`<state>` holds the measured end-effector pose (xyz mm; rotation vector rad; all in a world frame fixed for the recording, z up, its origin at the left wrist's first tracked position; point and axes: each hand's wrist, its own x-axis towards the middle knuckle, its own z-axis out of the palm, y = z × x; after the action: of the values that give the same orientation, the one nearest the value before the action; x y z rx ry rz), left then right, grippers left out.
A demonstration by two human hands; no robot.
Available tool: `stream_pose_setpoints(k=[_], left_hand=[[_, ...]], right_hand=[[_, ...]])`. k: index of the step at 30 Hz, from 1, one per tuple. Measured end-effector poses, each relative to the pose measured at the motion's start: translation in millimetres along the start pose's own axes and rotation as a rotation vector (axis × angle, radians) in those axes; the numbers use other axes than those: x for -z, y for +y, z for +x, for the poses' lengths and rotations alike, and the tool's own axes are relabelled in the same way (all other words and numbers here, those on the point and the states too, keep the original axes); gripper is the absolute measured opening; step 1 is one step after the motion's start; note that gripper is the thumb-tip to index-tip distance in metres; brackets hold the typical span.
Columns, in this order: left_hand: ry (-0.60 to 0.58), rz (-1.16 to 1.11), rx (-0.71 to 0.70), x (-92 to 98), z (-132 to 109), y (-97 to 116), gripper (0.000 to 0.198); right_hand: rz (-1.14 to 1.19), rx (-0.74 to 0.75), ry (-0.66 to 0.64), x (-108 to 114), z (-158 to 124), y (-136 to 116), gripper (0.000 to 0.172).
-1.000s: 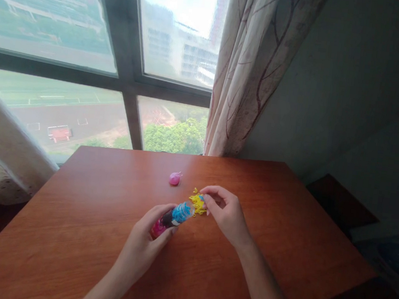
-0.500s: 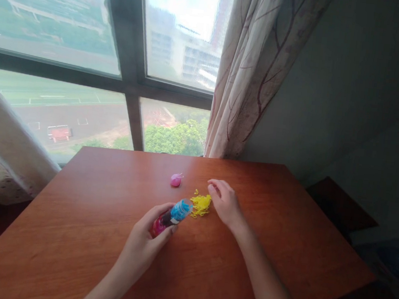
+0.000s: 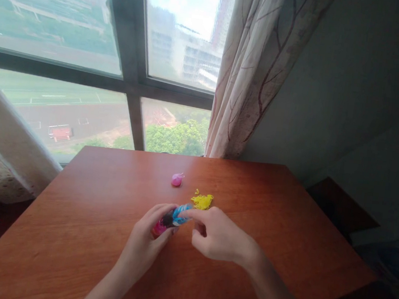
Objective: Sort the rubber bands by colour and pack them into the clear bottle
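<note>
My left hand (image 3: pixel 147 232) is wrapped round a small clear bottle (image 3: pixel 167 220), tilted with its mouth up and to the right. Blue stuff shows near its mouth, a dark band round its middle and pink at its lower end. My right hand (image 3: pixel 223 236) reaches in from the right, its index finger stretched to the bottle's mouth. The thumb is apart from that finger, and the others are curled. Whether the fingertip is inside the mouth I cannot tell. Just beyond lies a pile of thin yellow loops (image 3: pixel 202 201), like rubber bands, partly hidden by my right hand.
A small round pink thing (image 3: pixel 177 180) with a thin tail on top sits farther back on the brown wooden table (image 3: pixel 80 212). Behind the table are a window (image 3: pixel 135 84) and a patterned curtain (image 3: pixel 240 77).
My right hand has moved from beside the yellow loops left and toward me, to the bottle's mouth, its index finger now stretched out. My left hand keeps the bottle in nearly the same place.
</note>
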<state>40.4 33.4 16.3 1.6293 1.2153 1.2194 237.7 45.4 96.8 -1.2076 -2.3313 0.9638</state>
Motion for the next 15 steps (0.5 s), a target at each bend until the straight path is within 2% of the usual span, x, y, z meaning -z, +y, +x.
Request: stream_pose_setpoints(k=[3,6,11,13,15], left_hand=[[-0.047,0.085,-0.1,2.4,-1,0,0.033],[-0.081,0.12,-0.132,3.2,-2,1,0.034],[-0.067,0.072,-0.1,2.6,1,3,0.034],[-0.048,0.07,-0.082,3.1,2,5,0.033],[-0.028,0.075,-0.07,4.5,3,5,0.033]], right_hand=[[0.049,-0.01,-0.151,5,2,2,0.047],[0.134,0.001,-0.198,8,5,6,0.042],[0.354,-0.053,-0.296,26,-6,3,0.058],[0.412,-0.097,-0.27,32,-9,7,0.054],[0.332,-0.138,-0.13,34,-8,19,0.041]])
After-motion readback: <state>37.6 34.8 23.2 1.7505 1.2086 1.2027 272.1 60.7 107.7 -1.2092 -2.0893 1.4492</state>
